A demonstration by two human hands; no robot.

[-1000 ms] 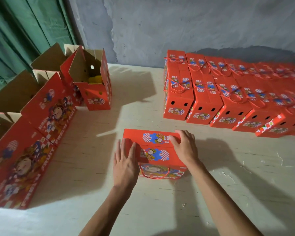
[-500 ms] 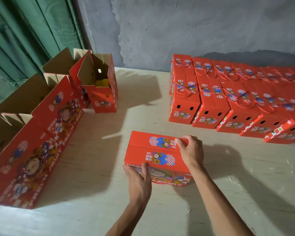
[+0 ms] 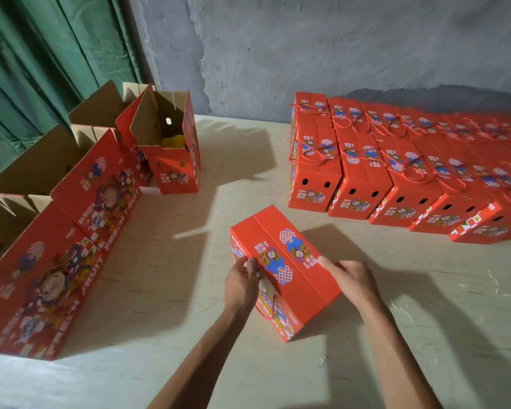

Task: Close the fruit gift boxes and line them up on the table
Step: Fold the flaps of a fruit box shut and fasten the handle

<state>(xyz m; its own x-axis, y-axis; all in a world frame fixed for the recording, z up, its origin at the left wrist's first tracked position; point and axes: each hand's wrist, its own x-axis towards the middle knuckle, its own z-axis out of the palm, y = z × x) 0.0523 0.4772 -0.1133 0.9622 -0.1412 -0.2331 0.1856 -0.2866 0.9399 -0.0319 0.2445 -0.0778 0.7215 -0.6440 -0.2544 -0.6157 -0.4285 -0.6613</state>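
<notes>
Closed box [image 3: 281, 270] sits mid-frame on the counter [image 3: 189, 290], angled. My left hand [image 3: 242, 283] pinches its edge, right hand [image 3: 351, 278] curls round the corner to steer it toward the row [image 3: 396, 178] upper right.

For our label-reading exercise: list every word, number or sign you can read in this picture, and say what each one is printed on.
"FRESH FRUIT": side of the nearer open box on the left.
"FRESH FRUIT": side of the next open box behind it.
Small print on the held box: too blurred to read.
Labels on the closed boxes lined up at right: too small to read.
</notes>
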